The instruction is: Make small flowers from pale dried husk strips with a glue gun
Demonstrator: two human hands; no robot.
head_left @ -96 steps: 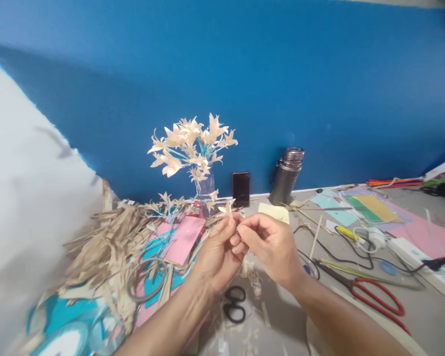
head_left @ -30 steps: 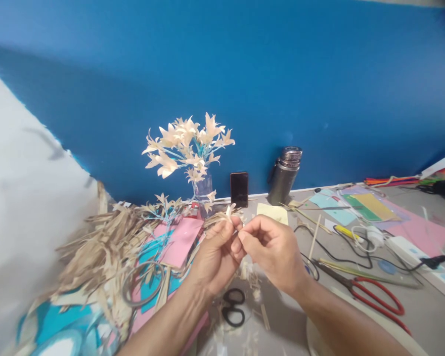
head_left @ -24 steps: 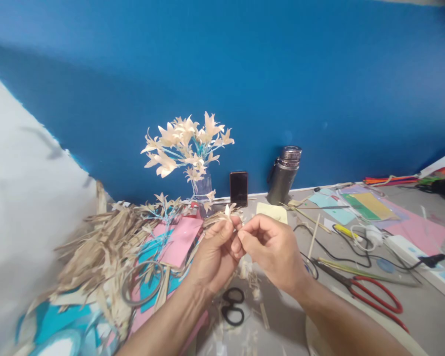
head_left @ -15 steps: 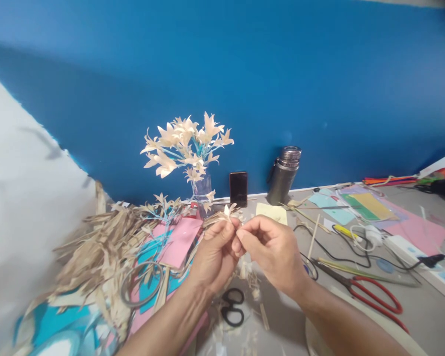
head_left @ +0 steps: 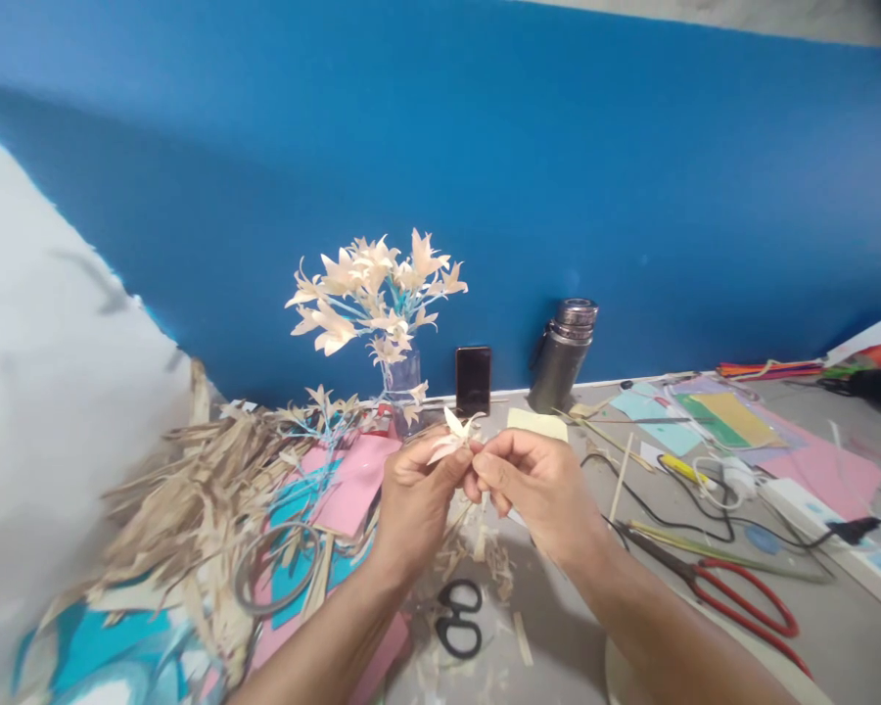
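A small cream flower with pointed petals point(head_left: 455, 434), looking like dried husk, rises from between my hands. My left hand point(head_left: 420, 494) pinches it near its base with thumb and forefinger. Close against it, my right hand point(head_left: 533, 485) is closed in a pinch at the flower's lower end, fingertips meeting those of the left; what exactly its fingers grip is hidden. Behind them, a clear vase point(head_left: 402, 377) holds a bunch of similar cream flowers point(head_left: 371, 289) on light-blue stems. Below the hands lie black-handled scissors point(head_left: 460, 619) among husk scraps point(head_left: 491, 563).
Dried husks point(head_left: 198, 480), pink paper point(head_left: 356, 480) and a wire ring point(head_left: 277, 568) crowd the left. A phone point(head_left: 474, 380) and a thermos point(head_left: 564, 357) stand by the blue wall. On the right lie red-handled shears point(head_left: 749, 597), a power strip point(head_left: 844, 543) and coloured sheets point(head_left: 738, 416).
The flower has turned and shows more of its petals above the left thumb. My fingers have shifted slightly around its base. The view has tilted a little.
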